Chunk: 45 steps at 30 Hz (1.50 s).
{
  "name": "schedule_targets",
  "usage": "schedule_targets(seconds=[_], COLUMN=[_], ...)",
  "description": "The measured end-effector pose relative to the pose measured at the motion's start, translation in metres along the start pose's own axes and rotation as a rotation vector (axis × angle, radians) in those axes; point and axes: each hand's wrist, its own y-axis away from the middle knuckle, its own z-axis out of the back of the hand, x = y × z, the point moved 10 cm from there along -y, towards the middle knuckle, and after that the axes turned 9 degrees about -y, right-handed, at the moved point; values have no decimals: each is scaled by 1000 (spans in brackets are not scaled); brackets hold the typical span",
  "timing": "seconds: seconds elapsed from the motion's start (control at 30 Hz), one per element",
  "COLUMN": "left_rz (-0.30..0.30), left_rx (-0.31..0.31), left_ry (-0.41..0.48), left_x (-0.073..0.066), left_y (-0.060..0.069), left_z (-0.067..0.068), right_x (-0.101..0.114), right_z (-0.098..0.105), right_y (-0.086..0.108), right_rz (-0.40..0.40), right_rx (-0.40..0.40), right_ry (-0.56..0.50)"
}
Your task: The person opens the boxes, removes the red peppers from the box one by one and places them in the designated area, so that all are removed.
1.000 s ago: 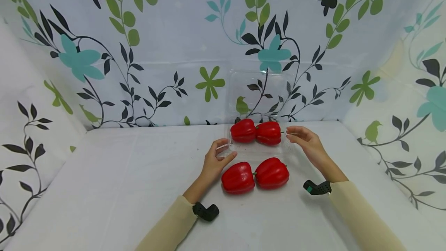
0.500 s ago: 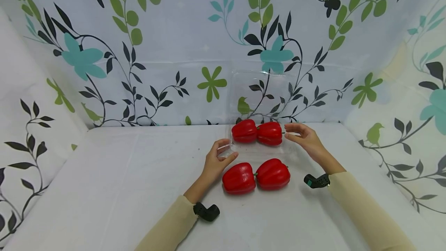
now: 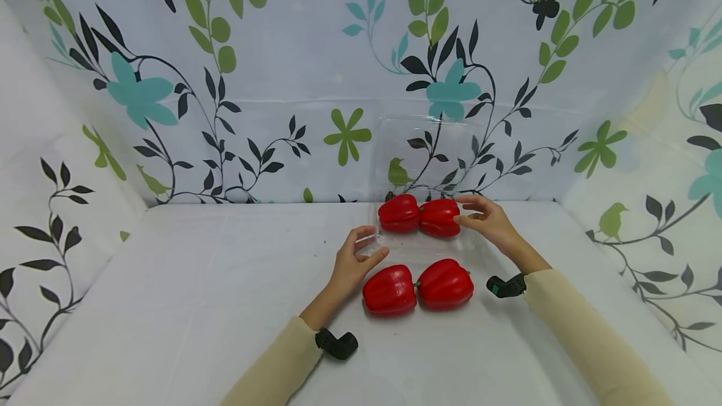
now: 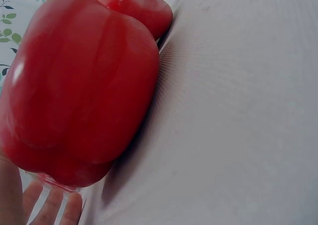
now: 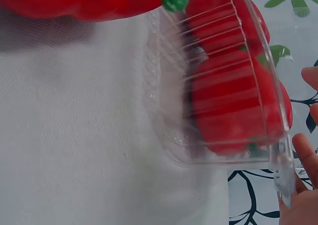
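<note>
Two red bell peppers (image 3: 399,213) (image 5: 238,101) lie side by side in a clear plastic clamshell container (image 3: 417,244), its lid (image 3: 431,143) raised against the backdrop. My left hand (image 3: 351,262) holds the container's left front corner between thumb and fingers; its fingers (image 4: 49,205) are partly hidden behind a pepper in the left wrist view. At the container's right end is my right hand (image 3: 489,225), fingers apart, close to the right pepper inside; I cannot tell whether it touches. Two more red bell peppers (image 3: 389,291) (image 3: 445,284) lie on the cloth in front of the container.
White cloth covers the table (image 3: 225,293). Behind it hangs a leaf-patterned fabric backdrop (image 3: 316,49), which continues down both sides. A black wrist camera (image 3: 336,344) sits on the left wrist, and another black camera (image 3: 506,286) on the right.
My right hand has moved slightly left, in from beyond the container's right edge to the right pepper inside. The left hand keeps its place at the corner. The whole view has shifted slightly.
</note>
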Motion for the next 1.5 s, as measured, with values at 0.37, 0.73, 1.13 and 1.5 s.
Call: schedule_targets(seconds=[0.37,0.73,1.13,1.5], left_rz=[-9,14,14,15], left_rx=[-7,-8,-19,-29], left_ry=[-2,-2,-38,-35], left_x=[-4,28,40,40], left_y=[1,-11,-15,-15], left_z=[1,-7,-8,-7], right_x=[-8,-8,-6,-8], right_z=[-10,-15,-18,-19], right_y=[-4,-8,-8,-11], right_rz=[-50,-27,-2,37], right_rx=[27,49,47,66], right_ry=[79,173,180,205])
